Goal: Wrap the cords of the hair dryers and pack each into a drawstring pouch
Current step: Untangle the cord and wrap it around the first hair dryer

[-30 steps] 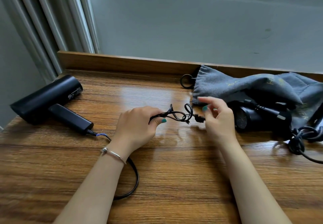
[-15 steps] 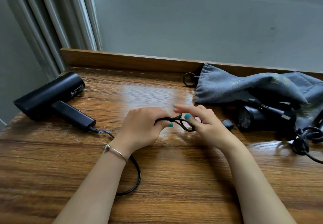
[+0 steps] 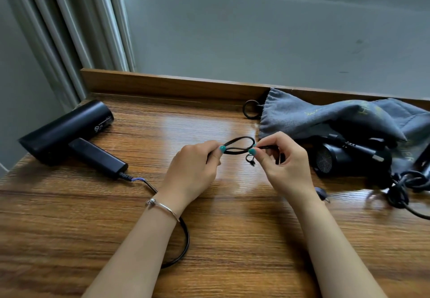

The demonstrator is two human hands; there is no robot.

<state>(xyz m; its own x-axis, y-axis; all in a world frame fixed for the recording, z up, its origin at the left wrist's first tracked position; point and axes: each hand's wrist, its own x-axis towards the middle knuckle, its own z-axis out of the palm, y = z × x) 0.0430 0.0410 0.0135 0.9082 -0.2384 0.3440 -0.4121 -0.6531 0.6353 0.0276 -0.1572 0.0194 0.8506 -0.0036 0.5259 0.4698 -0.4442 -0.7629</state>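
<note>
At the centre of the frame the left hand [image 3: 190, 169] pinches the cord [image 3: 239, 145] between thumb and curled fingers, and the right hand [image 3: 281, 165] pinches the same cord just to the right of it. Between the 2 grips the cord stands up in a small flat loop, above the table [image 3: 69, 228] and clear of it. A short thin end hangs below the right thumb; it may be a tie strap, though it is too small to tell.

The cord looks thin, limp and smooth, so it will likely spring open unless each turn is pinched where the strands cross. From the left hand it runs down under the wrist, curves across the lower middle of the table and climbs to the handle of the black hair dryer [image 3: 67, 132] lying at the middle left, well apart from both hands. That dryer looks rigid and light enough to lift by its handle.

A second hair dryer [image 3: 337, 158] lies at the right, just beside the right hand, with its own cord bundled at the right edge. The grey drawstring pouch [image 3: 314, 118] is soft and crumpled, draped partly over it at the upper right.
</note>
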